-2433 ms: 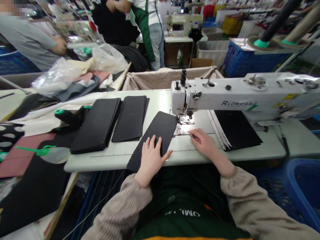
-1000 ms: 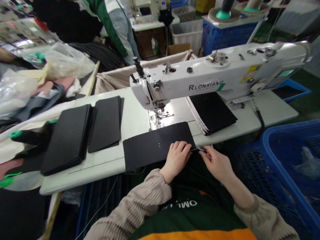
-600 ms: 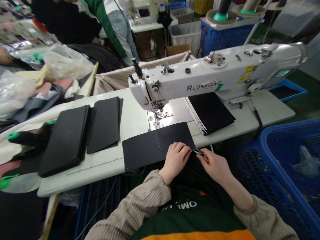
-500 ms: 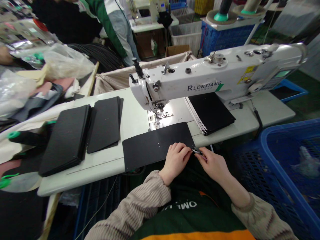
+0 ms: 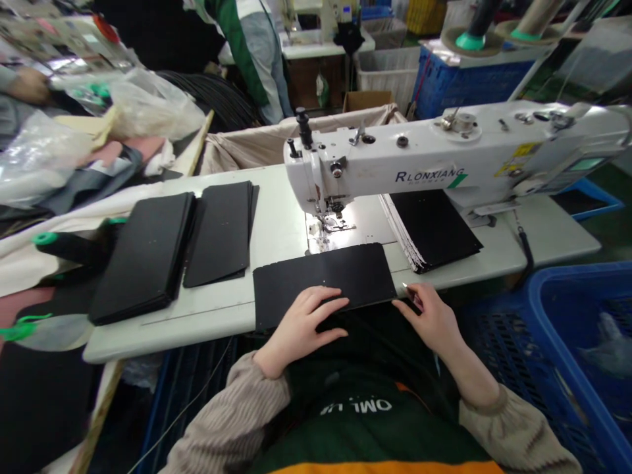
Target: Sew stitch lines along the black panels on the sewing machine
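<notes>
A flat black rectangular panel (image 5: 363, 270) lies at the table's front edge, just before the needle area of the white sewing machine (image 5: 365, 161). My left hand (image 5: 309, 319) is open, with spread fingers resting on the panel's near edge and the thumb apart. At the panel's right corner is my right hand (image 5: 432, 316), its fingers curled round small thread snips (image 5: 405, 287). Only a metal tip of the snips shows; the rest is hidden in the palm. The right thumb tip is close to the panel's corner; whether it touches, I cannot tell.
Two stacks of black panels, a thick one (image 5: 143, 257) and a thinner one (image 5: 220, 234), lie left on the table (image 5: 276, 191). Another stack (image 5: 434, 227) sits under the machine arm. A blue crate (image 5: 548, 329) stands at right. Scraps and plastic bags (image 5: 153, 105) crowd the left. A co-worker (image 5: 259, 52) stands behind.
My left hand has moved left along the panel, away from the right corner, and its fingers have spread. The snips have drawn back from the corner into my right hand. The view has shifted slightly.
</notes>
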Available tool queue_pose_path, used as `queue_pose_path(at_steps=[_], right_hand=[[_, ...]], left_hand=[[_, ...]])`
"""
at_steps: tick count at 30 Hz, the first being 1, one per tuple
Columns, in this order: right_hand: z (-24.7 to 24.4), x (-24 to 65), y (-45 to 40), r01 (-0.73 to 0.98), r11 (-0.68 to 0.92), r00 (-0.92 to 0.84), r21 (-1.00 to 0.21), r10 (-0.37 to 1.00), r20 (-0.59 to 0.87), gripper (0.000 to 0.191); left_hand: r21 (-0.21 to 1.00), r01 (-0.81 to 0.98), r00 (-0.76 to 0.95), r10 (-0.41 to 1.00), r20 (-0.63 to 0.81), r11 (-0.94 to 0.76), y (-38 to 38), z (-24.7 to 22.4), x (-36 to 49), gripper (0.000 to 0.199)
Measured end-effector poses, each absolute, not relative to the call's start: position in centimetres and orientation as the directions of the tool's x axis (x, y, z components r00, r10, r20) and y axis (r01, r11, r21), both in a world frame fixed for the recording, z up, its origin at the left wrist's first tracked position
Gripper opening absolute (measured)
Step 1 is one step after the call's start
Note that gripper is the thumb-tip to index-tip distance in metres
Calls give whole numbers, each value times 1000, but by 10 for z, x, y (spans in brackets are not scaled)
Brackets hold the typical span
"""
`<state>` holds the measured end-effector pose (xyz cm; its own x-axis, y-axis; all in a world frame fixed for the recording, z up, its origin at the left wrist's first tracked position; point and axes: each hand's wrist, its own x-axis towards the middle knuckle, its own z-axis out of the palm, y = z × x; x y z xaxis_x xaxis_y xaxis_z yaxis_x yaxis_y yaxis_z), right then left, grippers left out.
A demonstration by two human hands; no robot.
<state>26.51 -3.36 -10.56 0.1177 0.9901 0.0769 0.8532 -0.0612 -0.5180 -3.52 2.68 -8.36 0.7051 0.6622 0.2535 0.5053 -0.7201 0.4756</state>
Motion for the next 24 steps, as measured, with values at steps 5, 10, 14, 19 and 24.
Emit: queue_pose_path(at_steps=[5,10,14,19,24], right_hand=[[-101,253,-14,787,143,-89,-600,989,118,27],[-73,231,22,519,100,-97,-849,994,58,25],[-48,205,47,443,76,-83,-893,996,44,33],[-37,174,66,460,63,-68,-886,997,35,36],[-34,156,70,524,124,-113,-843,991,76,37]], left_hand=[[494,683,562,819,114,-538,24,-88,-141,41],[828,551,32,994,100,-101,5,-65,-188,19],[966,228,-292,955,-49,119,5,-38,-197,32],[975,-15,-276,936,-219,224,17,-22,-211,43],[980,166,-370,928,-39,108,30,17,-242,45]])
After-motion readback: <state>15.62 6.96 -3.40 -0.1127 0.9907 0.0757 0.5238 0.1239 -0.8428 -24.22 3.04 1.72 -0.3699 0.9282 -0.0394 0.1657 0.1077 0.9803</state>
